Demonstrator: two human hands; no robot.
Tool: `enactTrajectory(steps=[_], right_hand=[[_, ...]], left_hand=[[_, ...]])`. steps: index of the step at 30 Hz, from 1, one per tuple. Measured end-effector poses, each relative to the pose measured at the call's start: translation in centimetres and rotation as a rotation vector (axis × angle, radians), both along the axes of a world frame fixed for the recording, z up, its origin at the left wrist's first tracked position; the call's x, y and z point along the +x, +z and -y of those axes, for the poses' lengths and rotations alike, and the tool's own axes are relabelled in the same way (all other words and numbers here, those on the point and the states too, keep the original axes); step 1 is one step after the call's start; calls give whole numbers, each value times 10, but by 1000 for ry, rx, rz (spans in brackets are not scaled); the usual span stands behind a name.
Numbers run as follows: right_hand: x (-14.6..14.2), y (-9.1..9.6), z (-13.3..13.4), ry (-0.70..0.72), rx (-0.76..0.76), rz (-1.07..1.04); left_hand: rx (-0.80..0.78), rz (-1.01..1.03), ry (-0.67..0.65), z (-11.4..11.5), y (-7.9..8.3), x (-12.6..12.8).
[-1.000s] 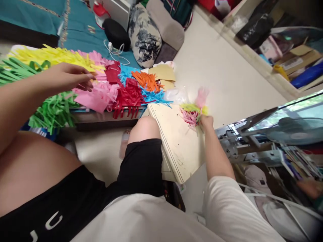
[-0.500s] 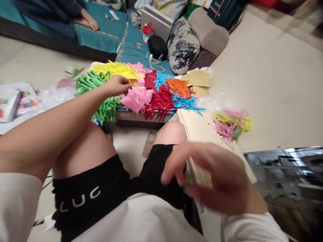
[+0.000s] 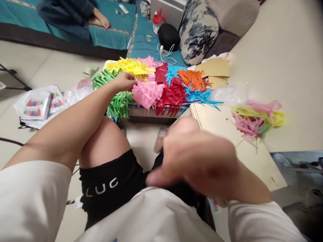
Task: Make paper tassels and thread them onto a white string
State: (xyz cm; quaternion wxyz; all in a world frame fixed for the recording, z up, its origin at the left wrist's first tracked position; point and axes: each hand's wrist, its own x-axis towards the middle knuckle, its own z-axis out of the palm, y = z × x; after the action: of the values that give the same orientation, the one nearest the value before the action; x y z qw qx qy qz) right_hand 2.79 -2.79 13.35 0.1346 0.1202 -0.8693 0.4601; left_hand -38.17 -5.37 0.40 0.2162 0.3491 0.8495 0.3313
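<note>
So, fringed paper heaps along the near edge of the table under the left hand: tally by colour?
Green heap: 1
Pink heap: 1
Red heap: 1
Blue heap: 1
Total: 4

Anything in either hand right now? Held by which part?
Right hand: nothing visible in it, though it's blurred. Left hand: at the pink fringe's left edge; can't tell whether it grips it.
</note>
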Motion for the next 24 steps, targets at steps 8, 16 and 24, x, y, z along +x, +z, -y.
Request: enactTrajectory(steps=[8, 16, 24], right_hand=[[-166, -86, -230, -781, -329, 114], [-218, -161, -283, -1140, -18, 168], [-194, -183, -271, -851, 411, 389]], left_hand=[[-427, 229, -509, -21, -27, 24], [-392, -423, -606, -54, -53, 33], [-316, -534, -499, -67, -60, 44]])
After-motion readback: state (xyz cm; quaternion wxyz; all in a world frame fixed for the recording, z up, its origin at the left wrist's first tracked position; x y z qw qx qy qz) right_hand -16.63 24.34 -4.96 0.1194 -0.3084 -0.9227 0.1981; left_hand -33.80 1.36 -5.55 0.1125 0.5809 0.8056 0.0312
